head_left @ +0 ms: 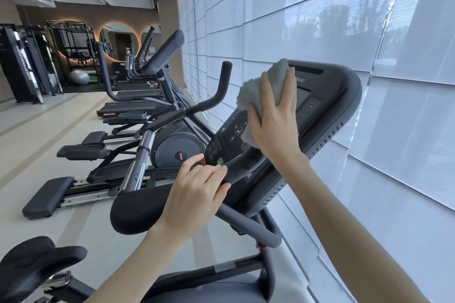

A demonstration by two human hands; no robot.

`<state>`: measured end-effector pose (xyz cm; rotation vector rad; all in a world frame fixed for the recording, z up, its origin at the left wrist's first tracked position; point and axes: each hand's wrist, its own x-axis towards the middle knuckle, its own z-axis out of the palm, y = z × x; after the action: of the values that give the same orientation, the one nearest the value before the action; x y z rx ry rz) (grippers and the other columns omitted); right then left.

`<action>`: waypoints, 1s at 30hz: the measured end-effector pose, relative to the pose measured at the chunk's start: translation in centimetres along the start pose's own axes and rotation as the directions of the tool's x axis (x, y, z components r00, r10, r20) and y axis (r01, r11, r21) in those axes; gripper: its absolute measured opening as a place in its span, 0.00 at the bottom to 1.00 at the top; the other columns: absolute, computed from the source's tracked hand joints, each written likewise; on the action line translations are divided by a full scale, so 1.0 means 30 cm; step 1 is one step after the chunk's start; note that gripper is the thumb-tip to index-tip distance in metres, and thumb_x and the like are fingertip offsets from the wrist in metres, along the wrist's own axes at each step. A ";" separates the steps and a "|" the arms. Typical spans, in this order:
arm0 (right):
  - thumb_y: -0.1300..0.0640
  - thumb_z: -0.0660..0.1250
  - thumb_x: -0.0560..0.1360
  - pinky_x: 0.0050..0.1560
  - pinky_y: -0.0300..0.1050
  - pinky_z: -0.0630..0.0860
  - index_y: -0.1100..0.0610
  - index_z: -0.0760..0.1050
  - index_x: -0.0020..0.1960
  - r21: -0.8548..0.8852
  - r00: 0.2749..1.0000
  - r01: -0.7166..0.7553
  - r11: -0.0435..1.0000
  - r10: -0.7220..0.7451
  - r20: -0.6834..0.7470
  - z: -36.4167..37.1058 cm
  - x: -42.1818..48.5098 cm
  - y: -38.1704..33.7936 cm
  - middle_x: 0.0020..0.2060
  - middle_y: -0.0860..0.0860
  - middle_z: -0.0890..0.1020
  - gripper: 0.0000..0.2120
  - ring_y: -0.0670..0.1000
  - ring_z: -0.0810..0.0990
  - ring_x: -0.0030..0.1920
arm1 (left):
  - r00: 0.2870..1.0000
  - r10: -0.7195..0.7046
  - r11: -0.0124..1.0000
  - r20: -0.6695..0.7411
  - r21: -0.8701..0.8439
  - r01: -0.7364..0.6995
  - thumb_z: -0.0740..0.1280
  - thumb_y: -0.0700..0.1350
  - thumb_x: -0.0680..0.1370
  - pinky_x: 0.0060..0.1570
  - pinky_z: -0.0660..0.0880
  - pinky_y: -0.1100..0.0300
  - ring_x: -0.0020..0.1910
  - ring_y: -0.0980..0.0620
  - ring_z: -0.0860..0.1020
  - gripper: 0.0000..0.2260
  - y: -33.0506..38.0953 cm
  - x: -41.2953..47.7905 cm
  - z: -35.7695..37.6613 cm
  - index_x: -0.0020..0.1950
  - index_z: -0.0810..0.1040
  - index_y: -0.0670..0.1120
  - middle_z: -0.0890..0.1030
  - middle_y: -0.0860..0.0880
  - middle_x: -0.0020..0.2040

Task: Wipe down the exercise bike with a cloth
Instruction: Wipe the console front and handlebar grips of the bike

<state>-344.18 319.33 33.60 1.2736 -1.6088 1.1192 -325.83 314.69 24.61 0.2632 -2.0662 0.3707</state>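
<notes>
1. Head view: right hand (273,118), raised to upper centre, back toward the camera. Fingers and thumb wrap a bunched cloth and press it flat against the console.
2. Cloth (258,86): pale grey-green terry, wadded. It shows above the fingers, left of the thumb and below the palm, and lies on the console face between the button panel and the screen.
3. Console (330,96): dark grey, tilted, belonging to the exercise bike (268,238). It carries small round buttons on the left part of its face, a dark screen on the right and vent slots along its rim.
4. Left hand (194,192): lower centre, fingers curled over the console's lower edge with the thumb beneath, gripping it. A green button (219,161) sits just beside the fingertips.
5. Padded handlebar end (138,206): black, just left of the left hand.
6. Saddle (37,261): black, bottom left corner, well apart from both hands.
7. Elliptical trainers (172,145): a row receding to the left behind the bike, footplates toward the floor (37,118).
8. Window blinds (344,19): pale, translucent, filling the right side behind the console.
9. Exercise ball (79,77): grey, far left background, beside dark racks (71,44).
</notes>
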 end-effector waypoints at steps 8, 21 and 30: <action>0.56 0.59 0.80 0.74 0.58 0.51 0.63 0.69 0.68 0.179 0.997 -0.023 0.984 0.010 0.071 0.024 -0.262 -0.016 0.74 0.67 0.48 0.19 0.66 0.47 0.74 | 0.999 0.018 1.000 -0.026 0.015 -0.018 0.69 0.42 0.75 0.65 0.68 0.52 0.40 0.49 0.81 0.09 -0.001 -0.013 0.008 0.52 0.83 0.40 0.84 0.47 0.47; 0.59 0.59 0.79 0.71 0.60 0.59 0.66 0.68 0.67 0.062 0.996 0.071 0.996 -0.073 0.044 -0.042 0.134 0.027 0.70 0.69 0.60 0.18 0.67 0.57 0.72 | 1.000 0.016 1.000 -0.006 -0.003 -0.016 0.67 0.40 0.76 0.62 0.70 0.52 0.41 0.51 0.81 0.08 0.000 -0.024 0.001 0.52 0.83 0.39 0.84 0.46 0.49; 0.63 0.61 0.78 0.67 0.71 0.59 0.67 0.67 0.66 0.072 0.986 0.164 0.984 -0.166 0.013 0.017 -0.261 0.005 0.72 0.61 0.47 0.19 0.71 0.49 0.72 | 0.999 -0.031 0.999 -0.026 -0.024 0.031 0.65 0.41 0.76 0.61 0.71 0.54 0.42 0.52 0.82 0.09 0.011 -0.024 0.004 0.51 0.83 0.40 0.85 0.47 0.47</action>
<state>-342.85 321.14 26.06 1.4399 -1.4593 1.0710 -325.69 314.97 23.86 0.2743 -2.0373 0.3288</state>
